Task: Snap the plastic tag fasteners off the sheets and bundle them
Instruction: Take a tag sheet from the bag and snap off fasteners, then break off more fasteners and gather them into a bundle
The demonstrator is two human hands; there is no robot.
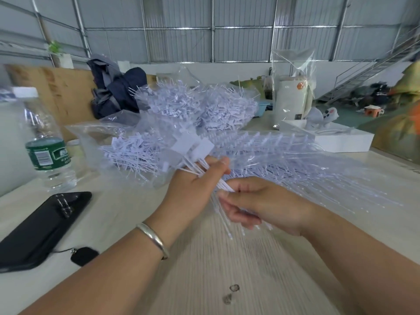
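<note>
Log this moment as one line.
left hand grips fastener bundle | right hand pinches stems | sheets on table

The white plastic fasteners (197, 153) are looking smooth and thin, the table (204, 269) is showing pale matt wood grain, the phone (38, 228) is shining glossy black, and the bracelet (154, 239) is gleaming like metal.

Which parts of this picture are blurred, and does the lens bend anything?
Head view: motion blur smears the fastener bundle, both hands (left hand, right hand) and the table grain; the phone is fairly sharp; wide-angle distortion bows the wall beams and tilts the water bottle.
</note>
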